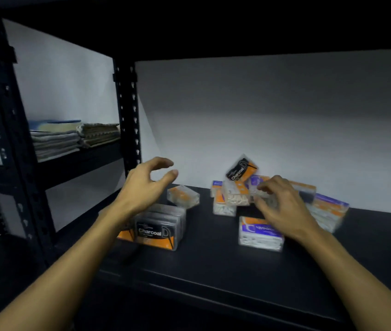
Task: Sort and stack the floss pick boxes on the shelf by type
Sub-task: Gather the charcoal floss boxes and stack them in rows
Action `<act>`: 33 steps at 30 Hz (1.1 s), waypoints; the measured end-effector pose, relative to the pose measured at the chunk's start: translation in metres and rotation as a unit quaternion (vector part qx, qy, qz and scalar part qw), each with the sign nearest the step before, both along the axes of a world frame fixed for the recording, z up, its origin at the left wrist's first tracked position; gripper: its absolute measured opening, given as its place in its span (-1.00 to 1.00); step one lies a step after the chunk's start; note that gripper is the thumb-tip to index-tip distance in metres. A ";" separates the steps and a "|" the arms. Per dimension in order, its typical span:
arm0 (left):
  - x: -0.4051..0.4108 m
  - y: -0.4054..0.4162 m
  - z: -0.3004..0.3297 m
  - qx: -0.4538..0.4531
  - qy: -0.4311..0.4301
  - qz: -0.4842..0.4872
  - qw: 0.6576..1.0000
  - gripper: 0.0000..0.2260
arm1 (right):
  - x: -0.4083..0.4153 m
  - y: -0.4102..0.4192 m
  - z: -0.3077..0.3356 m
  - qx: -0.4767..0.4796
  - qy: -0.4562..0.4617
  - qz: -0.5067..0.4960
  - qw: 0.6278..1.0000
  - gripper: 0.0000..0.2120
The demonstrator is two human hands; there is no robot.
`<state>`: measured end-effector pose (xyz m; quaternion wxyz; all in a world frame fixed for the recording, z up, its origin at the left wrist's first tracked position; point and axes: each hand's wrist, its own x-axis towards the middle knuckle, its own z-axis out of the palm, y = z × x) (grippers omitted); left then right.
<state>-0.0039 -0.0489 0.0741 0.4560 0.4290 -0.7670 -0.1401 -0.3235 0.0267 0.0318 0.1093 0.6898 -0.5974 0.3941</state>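
Clear floss pick boxes lie on a black shelf. A black-and-orange Charcoal box stands at the front left, with a small clear orange box behind it. A purple-and-orange box lies front centre. At the back a jumbled pile holds several boxes, a tilted Charcoal box on top, and more boxes to the right. My left hand hovers open above the front Charcoal box, holding nothing. My right hand reaches over the pile with curled fingers; motion blur hides whether it grips a box.
A black perforated upright stands just left of my left hand. Beyond it, folded towels sit on a neighbouring shelf. A white wall backs the shelf, and a dark shelf board overhangs above.
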 end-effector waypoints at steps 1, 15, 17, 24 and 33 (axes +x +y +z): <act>-0.017 -0.005 0.003 0.007 -0.029 -0.017 0.999 -0.69 | -0.011 0.001 0.001 0.007 0.003 -0.019 1.000 -0.77; -0.211 -0.091 0.013 0.076 -0.195 -0.056 0.976 -0.43 | -0.102 0.004 -0.006 0.006 -0.075 -0.254 0.964 -0.67; -0.219 -0.101 0.008 0.052 -0.189 -0.022 0.980 -0.42 | -0.103 0.000 -0.014 0.107 -0.057 -0.262 0.958 -0.57; -0.222 -0.104 -0.005 0.037 -0.159 -0.055 0.985 -0.54 | -0.107 -0.006 -0.020 0.166 -0.089 -0.235 0.953 -0.40; -0.194 -0.053 0.024 -0.096 -0.108 -0.123 0.982 -0.56 | -0.111 -0.020 -0.011 0.121 -0.002 -0.205 0.971 -0.58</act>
